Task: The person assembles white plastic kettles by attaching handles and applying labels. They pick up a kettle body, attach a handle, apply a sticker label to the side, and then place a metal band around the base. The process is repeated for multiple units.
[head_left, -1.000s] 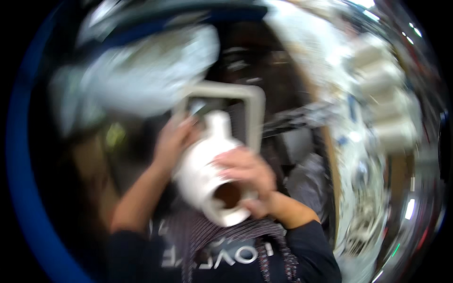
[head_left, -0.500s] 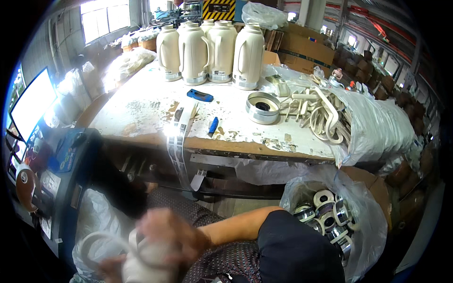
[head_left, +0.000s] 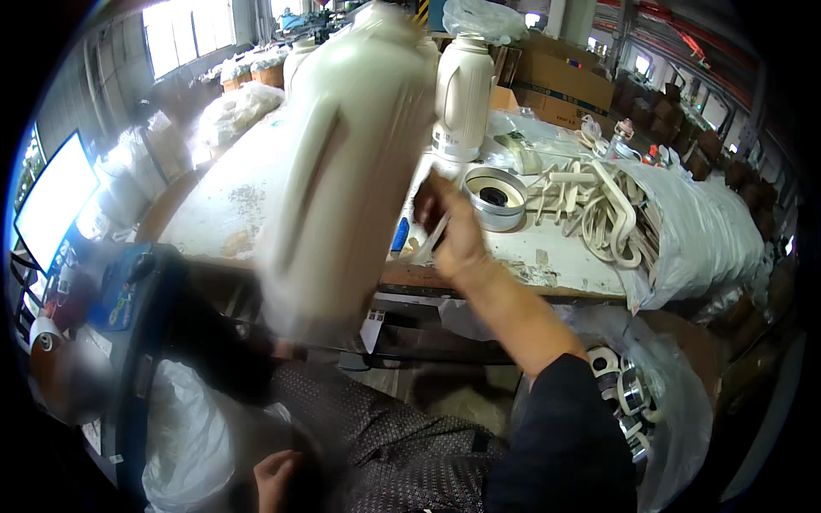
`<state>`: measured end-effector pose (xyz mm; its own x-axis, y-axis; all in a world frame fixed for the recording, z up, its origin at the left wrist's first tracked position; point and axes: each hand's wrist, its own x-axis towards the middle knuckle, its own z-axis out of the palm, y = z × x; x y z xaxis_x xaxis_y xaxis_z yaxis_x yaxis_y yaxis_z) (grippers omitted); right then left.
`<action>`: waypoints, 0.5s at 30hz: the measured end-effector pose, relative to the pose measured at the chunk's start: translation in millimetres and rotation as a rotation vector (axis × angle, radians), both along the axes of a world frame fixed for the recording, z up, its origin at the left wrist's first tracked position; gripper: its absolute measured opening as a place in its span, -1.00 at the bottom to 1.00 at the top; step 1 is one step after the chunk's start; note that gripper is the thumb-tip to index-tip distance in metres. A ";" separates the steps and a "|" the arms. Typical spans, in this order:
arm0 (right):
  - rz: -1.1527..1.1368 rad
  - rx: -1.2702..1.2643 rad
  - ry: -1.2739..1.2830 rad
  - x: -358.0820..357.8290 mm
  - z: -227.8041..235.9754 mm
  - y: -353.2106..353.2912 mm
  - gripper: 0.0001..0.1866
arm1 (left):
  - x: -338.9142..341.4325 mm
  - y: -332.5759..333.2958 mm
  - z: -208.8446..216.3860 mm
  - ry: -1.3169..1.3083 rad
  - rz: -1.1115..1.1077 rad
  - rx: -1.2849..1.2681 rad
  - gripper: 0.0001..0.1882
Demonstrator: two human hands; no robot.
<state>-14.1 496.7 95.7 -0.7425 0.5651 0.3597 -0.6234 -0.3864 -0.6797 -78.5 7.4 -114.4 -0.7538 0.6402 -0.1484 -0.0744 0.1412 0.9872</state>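
A cream thermos flask point(head_left: 342, 179), blurred, hangs close in front of me over the bench edge, its moulded side handle facing left. My right hand point(head_left: 457, 235) reaches along its right side, fingers curled round a pale strip that seems to be its carrying handle; the flask partly hides the grip. Low by my lap, my left hand point(head_left: 275, 479) is partly in view, fingers loosely bent and apart, with nothing seen in it. Just right of my right hand, a round metal-rimmed part point(head_left: 494, 198) with a dark centre sits on the bench point(head_left: 547, 261).
Another thermos flask point(head_left: 462, 98) stands at the back. A blue tool point(head_left: 400, 233) lies by the front edge. Pale plastic handles point(head_left: 590, 205) spill from a white sack point(head_left: 697, 227). A plastic bag point(head_left: 676, 436) of metal-rimmed rings sits lower right; a screen point(head_left: 58, 201) stands left.
The flask has risen from my lap to in front of the bench. My right hand moved up and forward with it; my left hand came off it and stays low.
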 end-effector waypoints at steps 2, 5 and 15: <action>-0.369 0.230 -0.005 -24.9 39.4 21.4 -0.78 | -1.6 -2.0 -40.3 -0.200 0.418 0.039 -0.71; -0.873 0.407 -0.214 -77.9 53.4 108.2 -0.78 | -25.0 -25.4 -136.6 0.035 0.318 -0.197 -0.77; -1.219 0.606 -0.953 -140.8 -8.5 332.0 -0.29 | -20.2 -4.1 -149.3 0.166 0.022 -0.595 -0.79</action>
